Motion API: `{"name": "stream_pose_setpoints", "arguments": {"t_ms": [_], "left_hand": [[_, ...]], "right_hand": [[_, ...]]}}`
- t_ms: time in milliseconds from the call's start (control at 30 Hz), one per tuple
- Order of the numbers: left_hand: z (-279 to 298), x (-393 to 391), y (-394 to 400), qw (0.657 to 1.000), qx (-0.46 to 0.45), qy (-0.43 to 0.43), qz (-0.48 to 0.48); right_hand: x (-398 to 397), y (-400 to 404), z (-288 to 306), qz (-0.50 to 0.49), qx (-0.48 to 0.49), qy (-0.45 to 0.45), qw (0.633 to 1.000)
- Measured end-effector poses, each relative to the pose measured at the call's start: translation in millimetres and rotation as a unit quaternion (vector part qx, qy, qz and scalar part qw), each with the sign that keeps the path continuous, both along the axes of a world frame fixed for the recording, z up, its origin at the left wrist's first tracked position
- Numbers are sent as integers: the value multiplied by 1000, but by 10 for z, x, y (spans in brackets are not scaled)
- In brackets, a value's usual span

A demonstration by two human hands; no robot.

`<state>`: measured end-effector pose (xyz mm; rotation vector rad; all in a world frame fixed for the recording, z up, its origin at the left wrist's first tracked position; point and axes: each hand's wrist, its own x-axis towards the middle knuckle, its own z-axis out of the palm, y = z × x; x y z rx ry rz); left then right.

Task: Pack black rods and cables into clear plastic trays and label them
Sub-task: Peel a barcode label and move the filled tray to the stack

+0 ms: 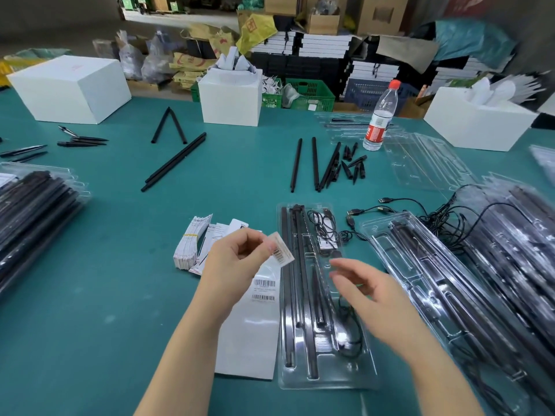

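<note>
One green bench point(120, 295), clear plastic tray point(326, 381) of black rods point(303, 295) and cable point(322, 226) lying near centre, left hand point(237, 262) pinching small barcode label point(282, 250) beside tray's left edge, right hand point(369, 292) loosely open above tray, holding nothing

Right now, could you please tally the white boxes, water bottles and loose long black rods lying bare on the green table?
White boxes: 3
Water bottles: 1
Long black rods: 8
Total: 12
</note>
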<state>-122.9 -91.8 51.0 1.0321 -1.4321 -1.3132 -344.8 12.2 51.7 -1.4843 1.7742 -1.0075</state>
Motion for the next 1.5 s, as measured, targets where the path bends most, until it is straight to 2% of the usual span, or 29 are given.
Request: {"name": "stream_pose_setpoints", "arguments": {"t_ms": [100,233,433,533,867,1167,1400,1500], "left_hand": [[16,-118,84,997,27,-9,-71],[36,-317,242,983,28,-88,-157],[-72,-613,453,959,61,-185,-204],[-128,-708,528,949,80,-210,-222],[-212,-778,579,938,77,-261,-215],[-230,-800,602,936,47,-283,-204],[-216,-844,625,924,13,-324,-201],[-211,-861,635,918,-2,-344,-196]], "right_hand": [[-240,260,-101,36,19,112,993],[-279,499,-353,82,52,113,989],[-333,446,-421,167,76,181,966],[-330,436,-459,177,76,209,959],[-349,426,-508,170,75,193,963],[-452,474,-509,149,91,70,982],[-455,449,-505,137,102,51,984],[-447,456,-513,141,92,69,983]]}}
